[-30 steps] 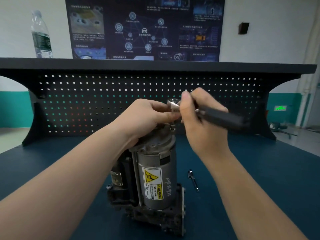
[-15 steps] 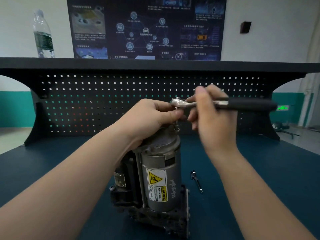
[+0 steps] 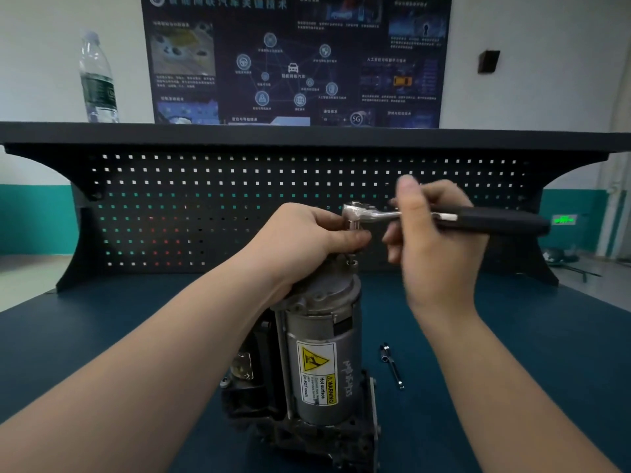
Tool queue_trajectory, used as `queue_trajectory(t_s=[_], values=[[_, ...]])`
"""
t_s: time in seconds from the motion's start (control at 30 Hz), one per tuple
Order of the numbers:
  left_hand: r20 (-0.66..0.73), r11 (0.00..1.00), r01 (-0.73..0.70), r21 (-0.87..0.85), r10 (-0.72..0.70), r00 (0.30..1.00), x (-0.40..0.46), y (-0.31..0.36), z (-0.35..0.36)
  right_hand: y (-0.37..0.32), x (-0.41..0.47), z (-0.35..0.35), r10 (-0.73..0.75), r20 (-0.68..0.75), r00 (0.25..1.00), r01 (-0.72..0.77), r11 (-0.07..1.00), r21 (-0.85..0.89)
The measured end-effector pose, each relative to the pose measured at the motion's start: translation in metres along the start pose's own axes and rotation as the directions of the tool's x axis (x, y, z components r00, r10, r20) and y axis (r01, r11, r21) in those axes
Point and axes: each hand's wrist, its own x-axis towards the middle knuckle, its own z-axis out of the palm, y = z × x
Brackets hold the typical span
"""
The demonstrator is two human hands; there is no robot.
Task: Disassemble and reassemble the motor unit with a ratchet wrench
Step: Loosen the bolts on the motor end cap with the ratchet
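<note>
The left hand (image 3: 307,240) covers the top of the motor unit (image 3: 321,353), so where the ratchet wrench (image 3: 444,216) socket meets its bolt cannot be made out. The right hand (image 3: 433,240) is motion-blurred, hiding its finger positions on the handle. The motor unit's base is cut off by the bottom edge. The poster (image 3: 297,59) text is too small to read.

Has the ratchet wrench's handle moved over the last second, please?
Yes. The ratchet wrench handle has swung from pointing down-right to lying level along the pegboard hole rows, with its head still above the motor unit.
</note>
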Motion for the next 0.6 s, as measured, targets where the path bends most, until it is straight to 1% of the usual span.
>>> queue_trajectory(t_s=[0.03,0.07,0.1,0.13,0.17,0.2,0.27,0.3,0.33,0.37,0.4,0.43,0.47,0.5,0.53,0.57,0.6], values=[[-0.007,1.0,0.001,0.005,-0.001,1.0,0.0,0.0,0.001,0.001,0.004,-0.001,0.241,-0.066,0.968,-0.22,0.949,0.227],[-0.007,1.0,0.001,0.008,-0.001,1.0,0.001,0.0,0.001,0.006,0.007,-0.002,0.469,-0.055,0.882,-0.399,0.803,0.443],[0.0,1.0,-0.005,0.011,0.005,1.0,0.0,0.0,0.001,0.01,0.011,-0.003,0.629,0.012,0.777,-0.512,0.622,0.593],[0.018,1.0,-0.016,0.009,0.016,1.0,0.0,0.001,0.001,0.012,0.015,-0.004,0.711,0.089,0.698,-0.575,0.482,0.662],[0.039,1.0,-0.024,0.003,0.023,0.999,-0.001,0.001,0.001,0.014,0.017,-0.005,0.732,0.142,0.667,-0.604,0.419,0.678],[0.057,1.0,-0.031,-0.001,0.031,0.998,-0.002,0.001,0.001,0.015,0.018,-0.006,0.722,0.176,0.669,-0.614,0.404,0.678],[0.059,1.0,-0.024,0.001,0.024,0.998,-0.001,-0.001,0.001,0.018,0.018,-0.006,0.667,0.205,0.716,-0.604,0.445,0.661],[0.048,1.0,-0.011,-0.004,0.011,0.999,0.0,-0.001,0.001,0.017,0.017,-0.006,0.624,0.192,0.758,-0.579,0.506,0.639],[0.038,1.0,0.004,-0.009,-0.004,0.999,0.0,0.0,0.001,0.017,0.013,-0.004,0.537,0.144,0.831,-0.509,0.629,0.587],[0.032,1.0,0.016,-0.01,-0.016,0.999,-0.001,0.001,0.001,0.017,0.007,-0.003,0.373,0.065,0.926,-0.357,0.804,0.476],[0.033,1.0,0.019,-0.005,-0.018,0.999,-0.001,0.001,0.001,0.015,0.0,0.0,0.114,-0.002,0.994,-0.108,0.951,0.289],[0.042,1.0,0.01,0.015,-0.01,0.999,-0.001,0.001,0.001,0.014,-0.006,0.001,-0.182,0.019,0.983,0.179,0.979,0.1],[0.053,0.999,-0.005,0.045,0.003,0.999,-0.001,0.001,0.0,0.015,-0.012,0.003,-0.414,0.112,0.903,0.42,0.907,-0.027],[0.056,0.998,-0.013,0.068,0.009,0.998,-0.001,0.0,0.0,0.016,-0.015,0.004,-0.533,0.196,0.823,0.558,0.824,-0.1],[0.055,0.997,-0.018,0.07,0.014,0.998,-0.001,-0.001,-0.001,0.017,-0.015,0.005,-0.55,0.223,0.805,0.585,0.8,-0.135],[0.053,0.999,-0.02,0.049,0.017,0.998,-0.001,-0.002,-0.001,0.016,-0.013,0.005,-0.493,0.183,0.851,0.518,0.844,-0.138],[0.053,1.0,-0.016,0.021,0.015,0.998,0.0,-0.003,-0.001,0.014,-0.009,0.005,-0.338,0.083,0.937,0.345,0.935,-0.088]])
